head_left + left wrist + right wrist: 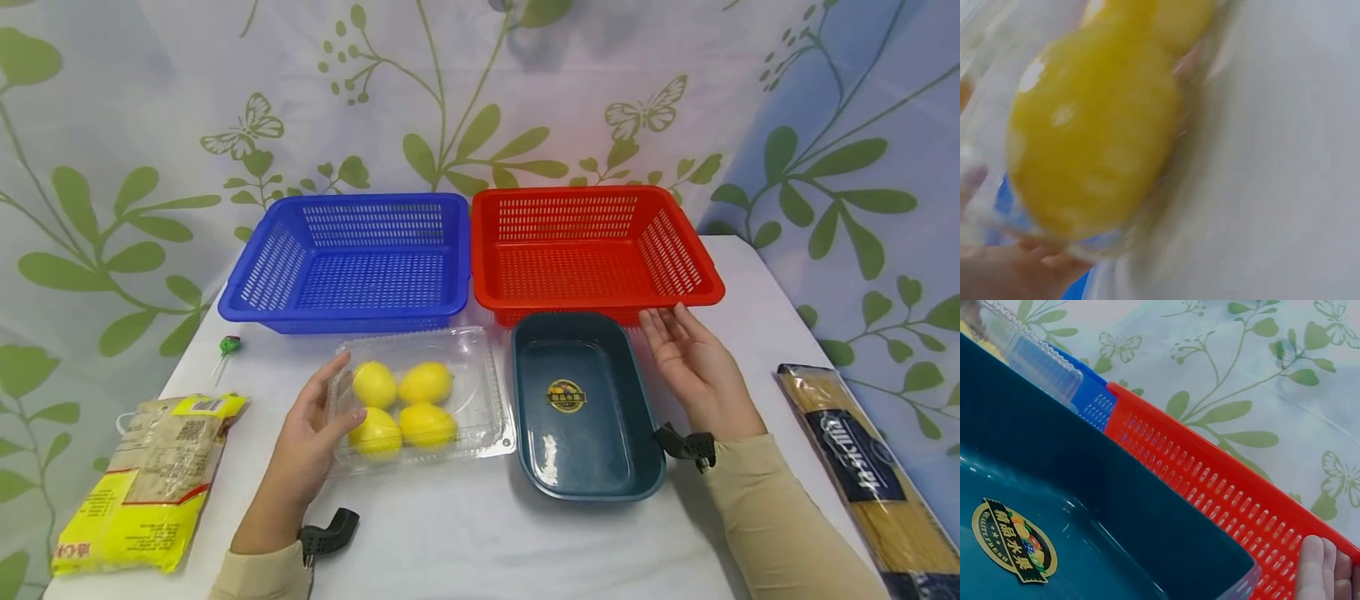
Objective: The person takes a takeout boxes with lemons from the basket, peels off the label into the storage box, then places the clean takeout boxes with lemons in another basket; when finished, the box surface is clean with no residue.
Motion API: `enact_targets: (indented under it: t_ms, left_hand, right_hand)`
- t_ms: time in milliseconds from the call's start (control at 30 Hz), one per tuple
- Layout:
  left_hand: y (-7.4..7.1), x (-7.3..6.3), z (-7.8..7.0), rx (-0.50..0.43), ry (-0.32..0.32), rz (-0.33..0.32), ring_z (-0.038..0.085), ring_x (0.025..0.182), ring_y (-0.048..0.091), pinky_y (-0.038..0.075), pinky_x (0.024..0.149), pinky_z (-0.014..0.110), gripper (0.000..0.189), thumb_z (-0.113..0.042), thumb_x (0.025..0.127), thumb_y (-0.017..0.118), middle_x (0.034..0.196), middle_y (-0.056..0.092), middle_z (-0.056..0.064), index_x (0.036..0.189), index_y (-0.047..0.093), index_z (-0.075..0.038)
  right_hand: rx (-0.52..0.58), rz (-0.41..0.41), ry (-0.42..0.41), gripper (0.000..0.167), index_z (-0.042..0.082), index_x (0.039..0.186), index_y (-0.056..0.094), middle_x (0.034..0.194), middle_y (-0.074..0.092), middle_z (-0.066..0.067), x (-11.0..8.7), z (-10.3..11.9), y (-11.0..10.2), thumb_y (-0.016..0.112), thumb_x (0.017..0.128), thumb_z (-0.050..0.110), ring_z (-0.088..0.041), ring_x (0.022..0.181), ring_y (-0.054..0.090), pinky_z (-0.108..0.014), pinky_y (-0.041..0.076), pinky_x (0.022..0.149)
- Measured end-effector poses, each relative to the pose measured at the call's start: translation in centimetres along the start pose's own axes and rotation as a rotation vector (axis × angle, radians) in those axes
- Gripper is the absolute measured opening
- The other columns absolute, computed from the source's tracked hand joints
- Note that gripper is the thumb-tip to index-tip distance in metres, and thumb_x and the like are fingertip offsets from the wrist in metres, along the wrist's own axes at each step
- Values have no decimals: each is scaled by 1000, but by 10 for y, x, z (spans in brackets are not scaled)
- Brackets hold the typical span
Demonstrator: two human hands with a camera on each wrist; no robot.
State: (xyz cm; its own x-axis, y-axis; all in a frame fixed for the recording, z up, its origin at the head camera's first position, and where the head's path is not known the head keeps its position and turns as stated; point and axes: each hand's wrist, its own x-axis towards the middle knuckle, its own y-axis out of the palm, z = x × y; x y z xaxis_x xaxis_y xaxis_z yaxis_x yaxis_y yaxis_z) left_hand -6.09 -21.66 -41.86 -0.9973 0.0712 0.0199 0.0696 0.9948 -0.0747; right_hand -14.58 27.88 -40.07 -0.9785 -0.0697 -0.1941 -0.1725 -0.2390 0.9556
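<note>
My left hand (310,425) grips the left end of a clear plastic box (480,387), thumb on the near side and fingers on the far side. Several yellow lemons (426,425) lie in its left part; one lemon (1094,131) fills much of the left wrist view. My right hand (693,362) is at the right of a dark teal tray (592,454), palm turned up, fingers extended. Its fingertips (1313,547) are right at the front of a red basket (600,296). The tray carries a fruit sticker (1015,540) on its floor.
A blue basket (345,315) stands beside the red one at the back. On the left lie a green-wrapped lollipop (229,344) and a yellow food bag (150,487). A pack of spaghetti (862,467) lies along the right edge. Patterned cloth (480,83) hangs behind.
</note>
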Motion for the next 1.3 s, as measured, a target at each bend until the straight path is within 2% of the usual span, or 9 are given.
enact_targets:
  t_ms: [167,267,333,400,700,900,1000,1133,1300]
  left_hand:
    - [10,-1,-2,-137,-18,-137,21,155,21,30,119,33,63,12,101,47,168,32,4,161,41,-6]
    - [12,-4,-5,-182,-47,-212,17,149,33,53,86,18,61,12,100,44,162,42,3,157,48,-7]
    - [12,-5,-7,-222,-71,-255,12,131,54,47,54,14,60,11,100,46,159,46,2,155,54,-11]
    - [10,-6,-9,-286,-87,-291,10,122,60,31,37,15,59,13,99,47,158,49,3,152,58,-12]
    - [-7,-7,-20,-482,-188,-456,19,136,55,48,55,12,56,16,94,51,153,55,7,142,68,-9]
    - [-17,-11,-31,-535,-210,-461,16,131,59,29,37,16,56,15,96,53,155,52,7,145,66,-10]
    - [-18,-12,-38,-587,-190,-463,20,129,61,48,53,12,58,17,95,53,154,51,10,144,66,-10]
    - [-15,-13,-50,-652,-158,-462,23,118,68,60,72,23,57,20,94,51,151,53,13,141,69,-8]
    - [-10,-12,-68,-653,-147,-406,22,101,74,48,47,14,54,15,97,50,152,52,12,143,67,-9]
  right_hand:
    - [9,12,-2,50,17,153,48,146,53,-6,0,-1,-1,60,106,3,-24,137,52,-41,43,112]
    - [11,15,-1,49,16,152,48,144,53,-7,1,-3,-2,59,106,3,-24,135,52,-40,43,111]
    - [4,11,-4,50,16,152,48,144,53,-7,2,-4,-2,60,106,3,-24,135,53,-40,43,111]
    - [-8,7,-10,51,16,153,48,144,53,-7,2,-4,-2,61,105,3,-23,135,52,-40,43,111]
    - [-28,-21,-35,55,18,155,47,147,52,-6,2,-6,-1,63,104,4,-24,136,53,-41,45,109]
    - [-13,-22,-39,54,17,154,48,147,52,-6,0,-5,-1,63,104,3,-24,136,53,-41,45,109]
    - [-16,-24,-41,54,18,154,48,148,52,-6,0,-5,-1,63,104,3,-23,137,52,-41,45,109]
    - [-16,-29,-39,55,18,154,48,148,53,-6,-1,-4,0,64,103,3,-22,140,49,-41,45,109]
    - [-3,-35,-37,55,17,153,49,147,53,-6,-1,-3,1,65,103,3,-22,140,49,-41,45,109]
